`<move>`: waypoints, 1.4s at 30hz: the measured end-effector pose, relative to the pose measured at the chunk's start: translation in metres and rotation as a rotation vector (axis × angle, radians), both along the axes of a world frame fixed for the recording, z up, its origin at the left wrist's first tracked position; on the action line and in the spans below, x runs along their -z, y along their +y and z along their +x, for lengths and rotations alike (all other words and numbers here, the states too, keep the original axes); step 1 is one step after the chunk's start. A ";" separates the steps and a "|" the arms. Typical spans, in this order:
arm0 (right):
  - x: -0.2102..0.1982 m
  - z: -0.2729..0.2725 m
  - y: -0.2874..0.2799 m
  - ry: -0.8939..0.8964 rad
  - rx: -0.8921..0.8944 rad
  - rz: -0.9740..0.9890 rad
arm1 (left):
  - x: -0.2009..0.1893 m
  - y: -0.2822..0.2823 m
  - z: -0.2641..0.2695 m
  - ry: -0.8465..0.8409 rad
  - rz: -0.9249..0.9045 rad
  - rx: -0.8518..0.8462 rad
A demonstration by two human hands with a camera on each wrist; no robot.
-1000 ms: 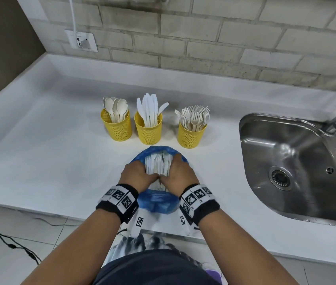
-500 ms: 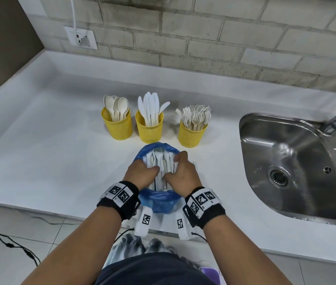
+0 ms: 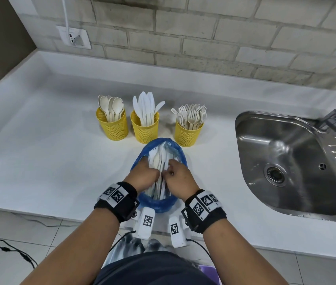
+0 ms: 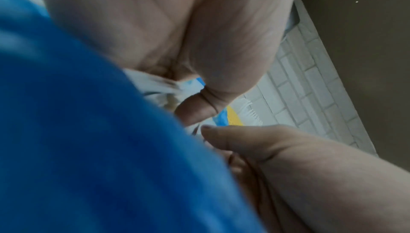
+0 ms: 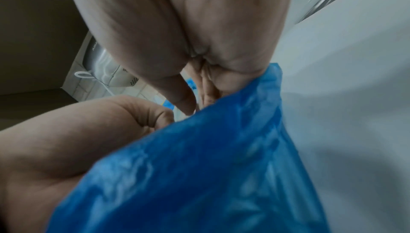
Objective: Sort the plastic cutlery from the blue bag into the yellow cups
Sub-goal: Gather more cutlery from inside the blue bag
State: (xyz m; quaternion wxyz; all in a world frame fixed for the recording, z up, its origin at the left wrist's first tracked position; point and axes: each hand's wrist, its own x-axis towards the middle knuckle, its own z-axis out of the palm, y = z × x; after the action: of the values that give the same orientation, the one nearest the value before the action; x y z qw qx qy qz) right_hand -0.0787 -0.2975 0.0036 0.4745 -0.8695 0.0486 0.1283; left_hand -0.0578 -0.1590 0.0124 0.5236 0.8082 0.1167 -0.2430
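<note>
I noted three yellow mesh cups (image 3: 150, 128) well stocked, both hands (image 3: 158, 177) pinching white plastic cutlery (image 3: 158, 157) left in the crumpled blue plastic bag (image 3: 158, 204).

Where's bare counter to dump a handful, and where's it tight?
Free: the white counter left of the spoon cup, and the strip between the blue bag and the sink. Crowded: the bag's far edge nearly meets the knife cup and fork cup.

thin crinkled blue plastic bag (image 3: 158, 204) | behind it, perforated matt yellow plastic cups (image 3: 187, 134) | right of bag, glossy stainless-steel sink (image 3: 286, 192) | smooth matt white countertop (image 3: 49, 161)
</note>
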 end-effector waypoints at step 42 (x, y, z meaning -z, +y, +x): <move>-0.025 0.006 0.005 0.105 -0.131 -0.458 | 0.018 0.010 -0.007 -0.153 0.469 0.023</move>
State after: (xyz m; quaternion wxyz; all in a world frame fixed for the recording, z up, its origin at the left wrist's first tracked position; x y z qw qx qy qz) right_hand -0.0727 -0.2925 0.0284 0.2523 -0.9479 0.0447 0.1892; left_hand -0.0651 -0.1486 -0.0058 0.3262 0.9249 0.1206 -0.1534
